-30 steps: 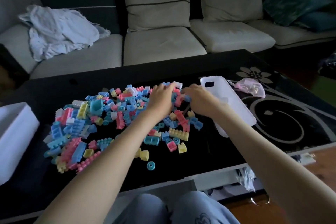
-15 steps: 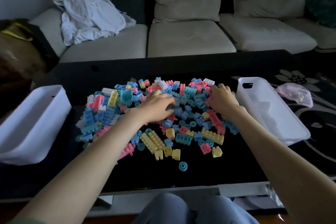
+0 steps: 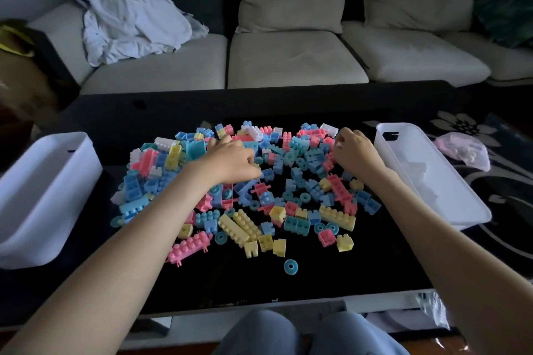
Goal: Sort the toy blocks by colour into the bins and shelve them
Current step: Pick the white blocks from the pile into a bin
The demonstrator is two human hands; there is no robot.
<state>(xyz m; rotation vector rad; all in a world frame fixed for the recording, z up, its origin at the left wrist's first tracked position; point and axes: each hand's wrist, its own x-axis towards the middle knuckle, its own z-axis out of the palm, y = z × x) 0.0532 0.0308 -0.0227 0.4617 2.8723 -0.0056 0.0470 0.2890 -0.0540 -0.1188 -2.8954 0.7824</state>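
Toy blocks (image 3: 297, 224) in pink, blue, yellow and white lie heaped on the middle of a black glass table (image 3: 346, 274). Nearest, the person's knees (image 3: 288, 334) sit just under the table's pale front edge. Beyond that edge an open strip of black tabletop runs side to side, with one blue ring (image 3: 290, 267) lying apart from the heap. Both forearms reach across this strip.

The left hand (image 3: 230, 158) rests on the heap's left middle with its fingers curled down among the blocks. I cannot tell whether they grip one. The right hand (image 3: 356, 153) sits at the heap's far right edge with its fingers bent close together, and anything they hold is hidden.

A white left bin (image 3: 43, 181) and a white right bin (image 3: 432, 181) flank the heap, each with a narrow dark gap before the blocks. A pink bag (image 3: 464, 150) lies past the right bin. Dark tabletop continues behind the heap to the far edge. Beyond that is a pale sofa (image 3: 288, 60) with a crumpled cloth (image 3: 129, 17) on its left seat.
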